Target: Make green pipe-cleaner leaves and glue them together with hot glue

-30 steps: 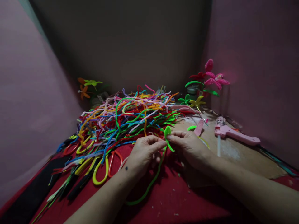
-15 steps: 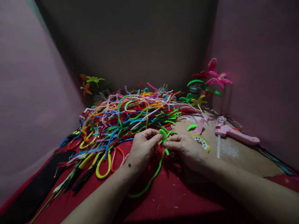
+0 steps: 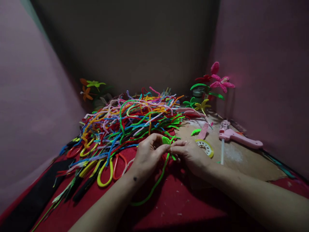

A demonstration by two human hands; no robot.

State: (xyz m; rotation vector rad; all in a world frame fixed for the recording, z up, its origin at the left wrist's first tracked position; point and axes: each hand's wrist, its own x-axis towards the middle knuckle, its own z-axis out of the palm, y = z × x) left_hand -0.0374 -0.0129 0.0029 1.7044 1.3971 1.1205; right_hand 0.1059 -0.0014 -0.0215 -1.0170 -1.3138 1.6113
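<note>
Between my two hands is a bright green pipe cleaner (image 3: 166,140), bent into a small leaf-like loop with short ends sticking out. My left hand (image 3: 150,156) pinches it from the left, thumb and forefinger together. From the right, my right hand (image 3: 190,154) grips it with its fingertips, which touch or nearly touch those of the left. A long green tail (image 3: 154,192) hangs below and curves left over the red cloth (image 3: 173,209). Part of the loop is hidden behind the fingers.
A big heap of coloured pipe cleaners (image 3: 137,116) lies beyond my hands. Scissors with yellow handles (image 3: 105,174) are at the left. To the right, a pink glue gun (image 3: 241,138) and a yellow tape roll (image 3: 205,148) rest on cardboard (image 3: 253,164). Pipe-cleaner flowers (image 3: 222,83) stand behind.
The green loop has turned and tilted, now showing a broader face. My fingers have drawn closer together around it. The whole view has shifted slightly.
</note>
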